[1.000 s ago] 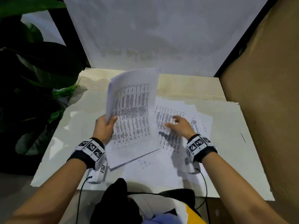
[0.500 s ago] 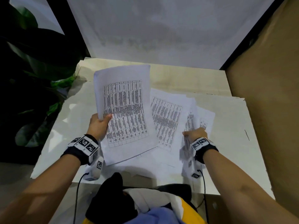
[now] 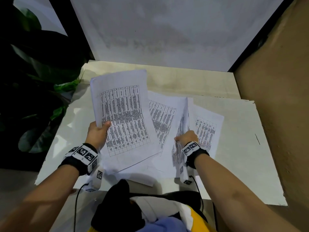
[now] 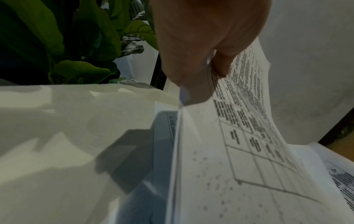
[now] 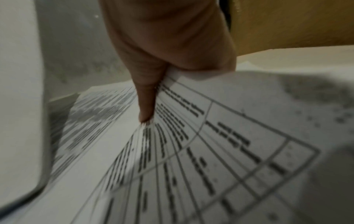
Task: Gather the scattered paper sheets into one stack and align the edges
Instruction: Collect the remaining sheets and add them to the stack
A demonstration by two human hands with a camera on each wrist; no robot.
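My left hand (image 3: 98, 133) grips a bundle of printed sheets (image 3: 122, 118) by its left edge, thumb on top, and holds it raised and tilted over the table; the left wrist view shows the thumb (image 4: 222, 63) pressed on that bundle (image 4: 249, 151). My right hand (image 3: 185, 138) pinches the edge of another printed sheet (image 3: 184, 124) and lifts it off the pile, seen close in the right wrist view with the fingers (image 5: 147, 106) closed on the sheet (image 5: 191, 151). More sheets lie flat: one in the middle (image 3: 163, 118) and one at the right (image 3: 207, 128).
The papers sit on a white table top (image 3: 242, 148) with a white back panel (image 3: 167, 30). A brown wall (image 3: 284, 97) stands close on the right. Green plant leaves (image 3: 33, 81) border the left edge. A dark bundle of clothing (image 3: 117, 206) lies at the near edge.
The left hand has tilted its bundle flatter and further left. The right hand went from resting flat on the loose sheets to pinching one sheet's edge and raising it.
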